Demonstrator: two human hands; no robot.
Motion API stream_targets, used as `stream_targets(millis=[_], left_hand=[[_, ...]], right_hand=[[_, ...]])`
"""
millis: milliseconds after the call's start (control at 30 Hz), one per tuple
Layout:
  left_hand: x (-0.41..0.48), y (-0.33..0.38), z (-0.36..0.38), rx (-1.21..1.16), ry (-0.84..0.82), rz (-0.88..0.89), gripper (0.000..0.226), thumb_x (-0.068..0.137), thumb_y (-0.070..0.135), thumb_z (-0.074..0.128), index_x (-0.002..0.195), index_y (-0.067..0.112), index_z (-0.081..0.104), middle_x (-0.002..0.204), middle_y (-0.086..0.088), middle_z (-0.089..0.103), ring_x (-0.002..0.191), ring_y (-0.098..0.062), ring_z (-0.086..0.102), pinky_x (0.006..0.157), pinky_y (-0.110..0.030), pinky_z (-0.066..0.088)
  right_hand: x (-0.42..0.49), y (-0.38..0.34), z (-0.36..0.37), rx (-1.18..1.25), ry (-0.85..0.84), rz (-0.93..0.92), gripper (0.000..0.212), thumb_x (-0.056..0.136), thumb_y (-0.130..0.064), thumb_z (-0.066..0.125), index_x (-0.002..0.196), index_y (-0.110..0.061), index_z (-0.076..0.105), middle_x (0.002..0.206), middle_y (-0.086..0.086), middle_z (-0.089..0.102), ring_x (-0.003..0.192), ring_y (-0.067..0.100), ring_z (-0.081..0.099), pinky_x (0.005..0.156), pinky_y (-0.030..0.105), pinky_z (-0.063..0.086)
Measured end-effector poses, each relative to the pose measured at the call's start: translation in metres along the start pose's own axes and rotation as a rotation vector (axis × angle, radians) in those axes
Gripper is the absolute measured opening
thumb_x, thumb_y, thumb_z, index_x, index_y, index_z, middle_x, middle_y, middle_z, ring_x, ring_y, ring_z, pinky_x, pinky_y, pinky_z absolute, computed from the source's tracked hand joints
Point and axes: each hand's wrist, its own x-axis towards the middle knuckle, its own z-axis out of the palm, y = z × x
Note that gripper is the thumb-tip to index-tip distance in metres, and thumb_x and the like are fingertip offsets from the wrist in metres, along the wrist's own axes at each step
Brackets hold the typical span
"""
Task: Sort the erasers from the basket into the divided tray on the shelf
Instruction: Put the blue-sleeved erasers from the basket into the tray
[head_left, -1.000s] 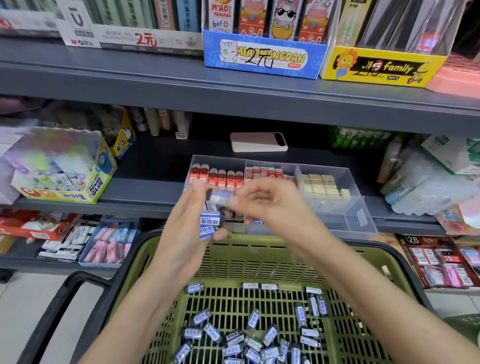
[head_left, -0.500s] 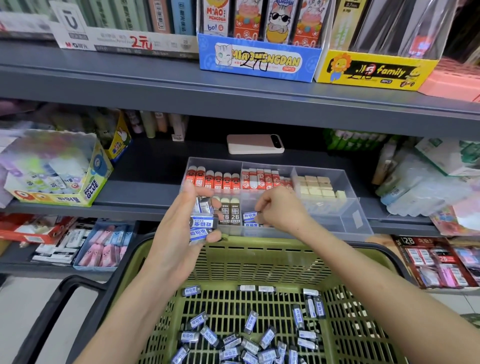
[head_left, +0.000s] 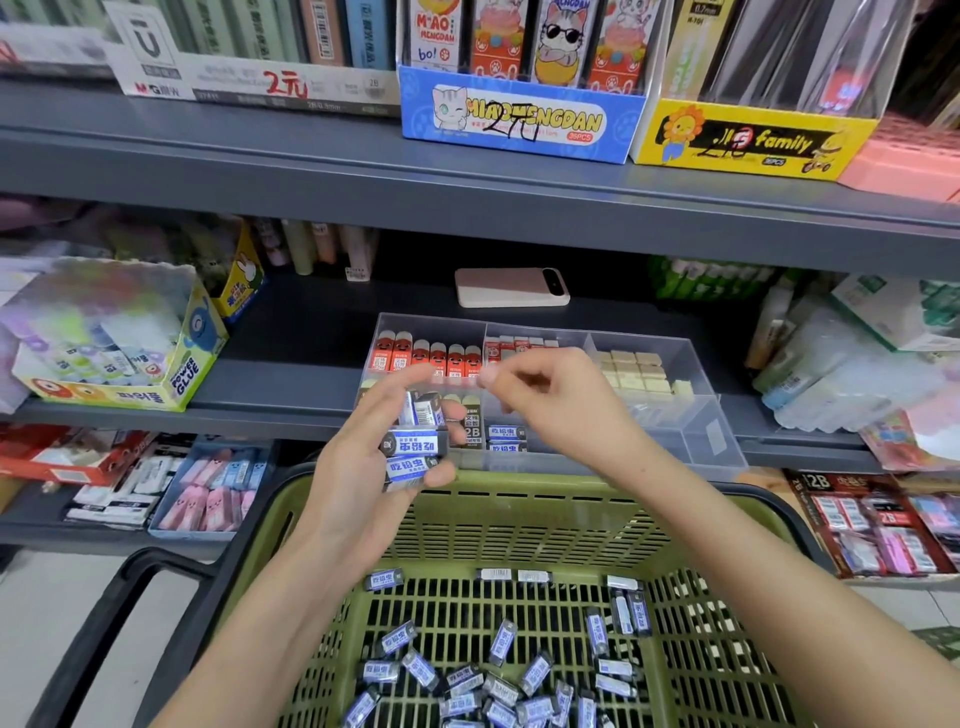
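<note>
Several blue-and-white erasers (head_left: 415, 444) stacked in the left hand (head_left: 358, 478), just in front of the divided tray (head_left: 696, 415).
The left hand grips this small stack above the green basket (head_left: 519, 499); the right hand (head_left: 556, 400) beside it has curled fingers with nothing visible in them. Many loose erasers (head_left: 467, 680) lie on the basket floor. The clear tray stands on a grey shop shelf (head_left: 291, 384), partly filled.

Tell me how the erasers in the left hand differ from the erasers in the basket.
The held erasers are few, stacked and gripped by the left hand; the basket erasers are many, loose and scattered. The held erasers are above the basket rim; the basket erasers lie on its floor. Both have blue-and-white sleeves.
</note>
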Motion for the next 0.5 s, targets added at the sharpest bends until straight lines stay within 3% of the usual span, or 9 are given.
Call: stream_targets(millis=[67, 200, 300, 367, 500], left_hand=[[0.000, -0.001, 0.001, 0.017, -0.002, 0.003, 0.032, 0.101, 0.022, 0.036, 0.113, 0.017, 0.065, 0.087, -0.013, 0.069, 0.068, -0.018, 0.063, 0.043, -0.024, 0.042], [-0.003, -0.002, 0.003, 0.060, -0.030, 0.001, 0.031, 0.097, 0.025, 0.040, 0.117, 0.016, 0.062, 0.098, -0.008, 0.071, 0.065, -0.015, 0.063, 0.044, -0.024, 0.041], [-0.003, -0.001, 0.003, 0.071, -0.037, -0.003, 0.033, 0.101, 0.022, 0.035, 0.119, 0.012, 0.060, 0.099, -0.012, 0.070, 0.070, -0.021, 0.065, 0.044, -0.025, 0.041], [-0.003, 0.001, 0.002, 0.089, -0.034, 0.002, 0.034, 0.101, 0.022, 0.034, 0.116, 0.008, 0.061, 0.094, -0.015, 0.069, 0.071, -0.024, 0.065, 0.043, -0.024, 0.041], [-0.001, 0.002, -0.002, 0.098, -0.008, 0.014, 0.034, 0.102, 0.020, 0.032, 0.106, 0.007, 0.063, 0.085, -0.015, 0.067, 0.068, -0.024, 0.062, 0.043, -0.023, 0.039]], right_hand=[[-0.004, -0.015, 0.004, 0.099, -0.076, -0.066, 0.020, 0.088, -0.036, 0.060, 0.077, -0.025, 0.071, 0.062, -0.010, 0.066, 0.054, -0.002, 0.049, 0.055, 0.013, 0.037], [-0.003, -0.026, 0.009, 0.020, -0.157, -0.067, 0.012, 0.083, -0.032, 0.068, 0.084, -0.021, 0.072, 0.067, 0.009, 0.066, 0.054, 0.011, 0.055, 0.063, 0.033, 0.049], [-0.003, -0.025, 0.005, 0.238, -0.200, 0.002, 0.012, 0.082, -0.025, 0.071, 0.074, -0.017, 0.067, 0.055, 0.001, 0.061, 0.044, 0.005, 0.049, 0.053, 0.023, 0.045], [-0.002, -0.016, -0.001, 0.421, -0.109, 0.092, 0.019, 0.083, -0.024, 0.069, 0.070, -0.014, 0.062, 0.052, -0.004, 0.056, 0.041, 0.006, 0.045, 0.046, 0.017, 0.038], [0.001, 0.012, -0.014, 0.557, 0.148, 0.257, 0.024, 0.082, -0.019, 0.070, 0.067, -0.009, 0.054, 0.056, 0.006, 0.057, 0.043, 0.011, 0.052, 0.040, 0.019, 0.042]])
